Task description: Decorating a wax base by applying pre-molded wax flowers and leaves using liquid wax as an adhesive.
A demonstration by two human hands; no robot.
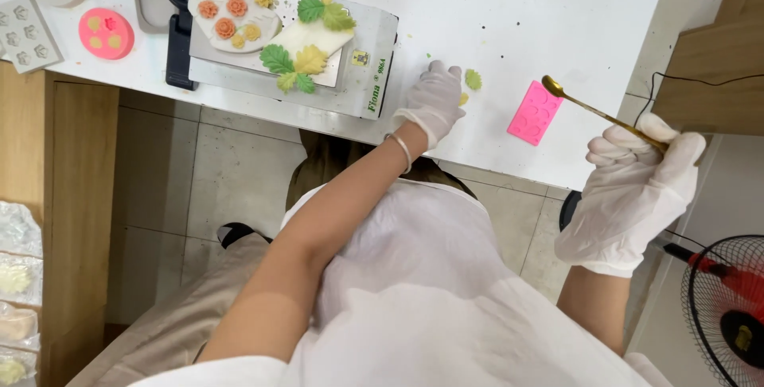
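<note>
Spoon [602, 113], gold, sits gripped in my gloved right hand [633, 188], bowl above the pink mould [535, 112]; my left hand [434, 101] rests open on the table [557, 21] beside a green leaf [473, 79].

silver scale [374, 77], small yellow label [360, 58]

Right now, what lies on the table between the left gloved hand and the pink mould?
In the head view, only a small green leaf piece lies beside the left hand; the white table is bare from there to the pink mould.
</note>
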